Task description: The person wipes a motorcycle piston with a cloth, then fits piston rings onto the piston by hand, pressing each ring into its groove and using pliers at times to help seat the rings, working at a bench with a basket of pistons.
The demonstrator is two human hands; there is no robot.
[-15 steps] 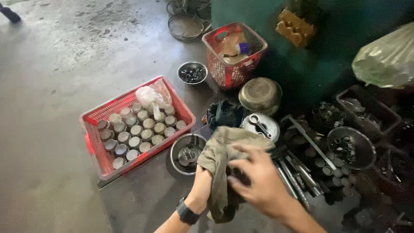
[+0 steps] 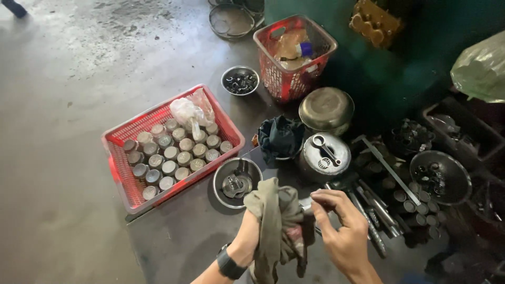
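The left hand (image 2: pixel 247 237) is clenched around a grey-brown rag (image 2: pixel 276 221), which drapes over it low in the view. The right hand (image 2: pixel 342 229), at three o'clock of the rag, pinches a small metal part (image 2: pixel 306 205) against the cloth. At eleven o'clock of the rag sits a metal bowl (image 2: pixel 238 181). Farther at ten o'clock lies a red crate (image 2: pixel 122 138) full of metal cylinders (image 2: pixel 176 152). At one o'clock stands a round can (image 2: pixel 323 155).
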